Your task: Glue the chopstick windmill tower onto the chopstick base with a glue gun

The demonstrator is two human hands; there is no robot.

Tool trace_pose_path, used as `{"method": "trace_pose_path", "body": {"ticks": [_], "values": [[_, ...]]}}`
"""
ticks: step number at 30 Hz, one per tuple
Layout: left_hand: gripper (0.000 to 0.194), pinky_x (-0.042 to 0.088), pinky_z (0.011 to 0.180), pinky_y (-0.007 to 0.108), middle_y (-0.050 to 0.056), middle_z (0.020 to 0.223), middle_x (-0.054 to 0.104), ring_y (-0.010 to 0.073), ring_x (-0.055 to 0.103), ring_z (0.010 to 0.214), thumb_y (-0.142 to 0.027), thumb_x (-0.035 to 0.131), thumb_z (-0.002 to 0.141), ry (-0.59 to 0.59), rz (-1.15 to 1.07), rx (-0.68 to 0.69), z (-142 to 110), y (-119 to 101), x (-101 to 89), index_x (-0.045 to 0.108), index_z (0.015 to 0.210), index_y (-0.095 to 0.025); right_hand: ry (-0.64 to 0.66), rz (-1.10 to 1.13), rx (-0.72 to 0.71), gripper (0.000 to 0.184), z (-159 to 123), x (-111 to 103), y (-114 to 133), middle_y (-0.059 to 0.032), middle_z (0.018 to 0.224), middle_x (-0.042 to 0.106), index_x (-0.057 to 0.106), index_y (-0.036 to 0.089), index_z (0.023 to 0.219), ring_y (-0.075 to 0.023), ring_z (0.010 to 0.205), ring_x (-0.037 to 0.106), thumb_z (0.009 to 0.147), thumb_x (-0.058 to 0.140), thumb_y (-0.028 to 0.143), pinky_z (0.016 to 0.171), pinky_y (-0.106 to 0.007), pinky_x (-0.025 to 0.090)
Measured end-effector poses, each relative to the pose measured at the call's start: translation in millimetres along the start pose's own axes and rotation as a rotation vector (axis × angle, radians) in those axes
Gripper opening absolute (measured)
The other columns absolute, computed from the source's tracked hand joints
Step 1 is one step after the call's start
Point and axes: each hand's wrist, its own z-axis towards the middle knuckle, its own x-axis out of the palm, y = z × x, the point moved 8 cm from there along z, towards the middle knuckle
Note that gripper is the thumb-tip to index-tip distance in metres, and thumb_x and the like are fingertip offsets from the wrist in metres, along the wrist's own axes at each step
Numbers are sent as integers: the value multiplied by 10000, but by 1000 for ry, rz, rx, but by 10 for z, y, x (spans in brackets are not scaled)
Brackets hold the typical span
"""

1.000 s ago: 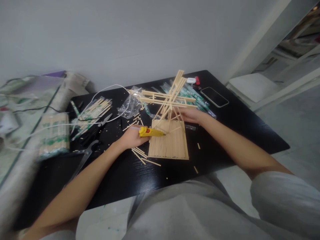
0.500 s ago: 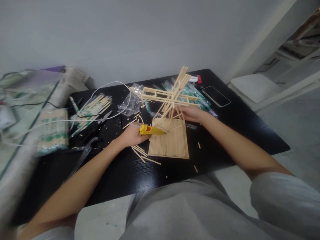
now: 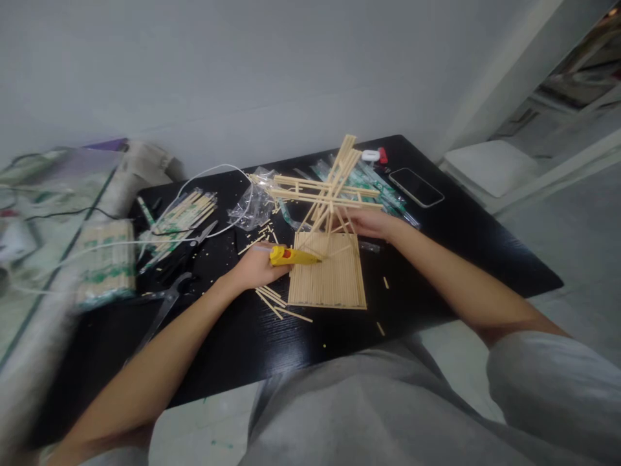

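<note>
My left hand (image 3: 261,265) is closed around a yellow hot glue gun (image 3: 284,255). The gun's nozzle points right, over a flat base of chopsticks laid side by side (image 3: 334,285). A windmill-like frame of crossed wooden sticks (image 3: 326,193) rises at the back of this base, its legs slanting down to it. Behind the legs, my right hand (image 3: 371,223) is closed on the frame, its fingertips partly hidden by sticks. Whether the nozzle touches the base, I cannot tell. Short cut sticks (image 3: 272,299) lie beside my left hand.
On the black table (image 3: 436,265) are scissors (image 3: 201,238), wrapped chopsticks (image 3: 187,217), crumpled plastic (image 3: 252,204), green-printed wrappers (image 3: 373,181) and a phone (image 3: 417,187). A white cable (image 3: 223,166) loops across the left side. A chopstick pack (image 3: 107,262) lies at the far left.
The stick frame's upper part has shifted slightly left and down in view. The camera view has moved a little. Both hands keep their grips, with the glue gun still over the base.
</note>
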Motion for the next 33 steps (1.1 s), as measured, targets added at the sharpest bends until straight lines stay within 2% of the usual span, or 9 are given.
{"method": "trace_pose_path", "body": {"ticks": [5, 11, 24, 33], "values": [[195, 494, 684, 271, -1, 755, 702, 158, 663, 685, -310, 721, 930, -9, -1, -9, -6, 30, 9, 661, 783, -197, 11, 10, -8, 159, -1, 7, 4, -106, 1018, 819, 789, 140, 1068, -189, 911, 791, 1115, 662, 223, 951, -327, 641], [192, 489, 677, 268, -4, 751, 700, 155, 654, 676, -324, 714, 935, -4, 6, -16, -10, 29, 8, 667, 801, -196, 16, 35, 6, 201, 23, -8, -28, -109, 1006, 822, 791, 125, 1069, -169, 896, 796, 1139, 622, 207, 886, -266, 635], [185, 469, 638, 249, -20, 714, 662, 144, 633, 637, -280, 718, 919, -41, -16, 20, -4, -18, -22, 635, 775, -197, 53, 40, 18, 224, 31, -2, -42, -106, 1022, 821, 797, 123, 1133, -162, 902, 787, 1156, 589, 204, 903, -273, 630], [180, 494, 682, 258, -19, 719, 660, 155, 644, 671, -227, 719, 904, -21, 31, -24, -6, -29, -26, 621, 755, -203, 34, 61, -13, 146, 73, -34, -51, -114, 1003, 825, 807, 116, 1093, -178, 901, 792, 1096, 694, 208, 921, -296, 634]]}}
